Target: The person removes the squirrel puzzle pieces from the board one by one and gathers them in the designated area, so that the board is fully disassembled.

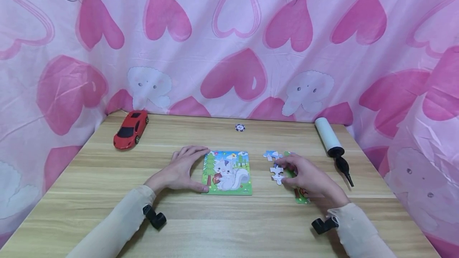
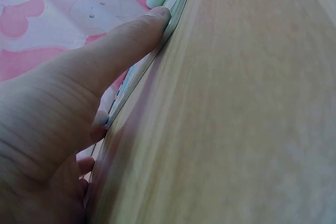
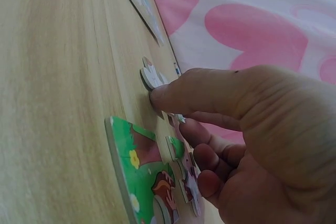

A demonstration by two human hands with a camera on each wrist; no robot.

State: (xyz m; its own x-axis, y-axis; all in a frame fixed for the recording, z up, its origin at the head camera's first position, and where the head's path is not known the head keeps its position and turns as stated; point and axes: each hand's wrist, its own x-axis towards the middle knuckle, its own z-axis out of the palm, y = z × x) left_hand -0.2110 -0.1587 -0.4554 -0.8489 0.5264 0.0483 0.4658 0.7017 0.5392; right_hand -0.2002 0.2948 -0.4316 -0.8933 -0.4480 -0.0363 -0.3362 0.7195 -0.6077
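Left hand point(image 1: 181, 169) flat, fingers bracing puzzle point(image 1: 227, 172) at table point(image 1: 89, 194) centre. Right hand point(image 1: 310, 179) pinches a loose piece point(image 1: 277, 174) just right. Pieces look light, thin, stiff; take by edges.

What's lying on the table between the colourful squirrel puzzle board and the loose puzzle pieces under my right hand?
Nothing: in the head view, only bare wooden table separates the squirrel puzzle board from the loose puzzle pieces.

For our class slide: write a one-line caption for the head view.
Left hand steadies a squirrel picture board while right hand touches loose puzzle pieces.
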